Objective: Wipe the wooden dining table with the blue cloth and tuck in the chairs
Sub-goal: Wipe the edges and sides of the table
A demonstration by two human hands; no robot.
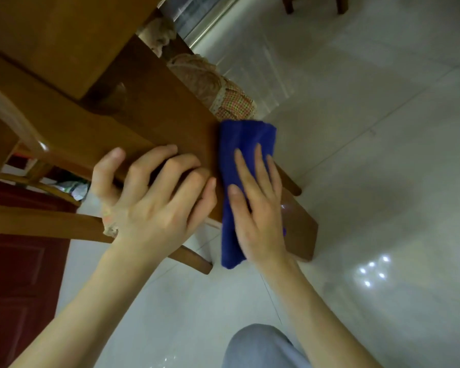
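The wooden dining table (51, 35) fills the upper left. A wooden chair stands against it, its broad backrest (165, 112) running diagonally across the middle. My left hand (154, 205) grips the backrest's top edge, fingers curled over it and thumb on the other side. A folded blue cloth (245, 139) is draped over the backrest just right of that hand. My right hand (258, 208) presses flat on the cloth with straight fingers.
A frilled, checked seat cushion (223, 96) shows beyond the backrest. Glossy white floor tiles (383, 155) spread to the right and below. A dark red panel (19, 274) stands at lower left. Another chair's legs (290, 4) show at the top right. My knee (258, 346) is at the bottom.
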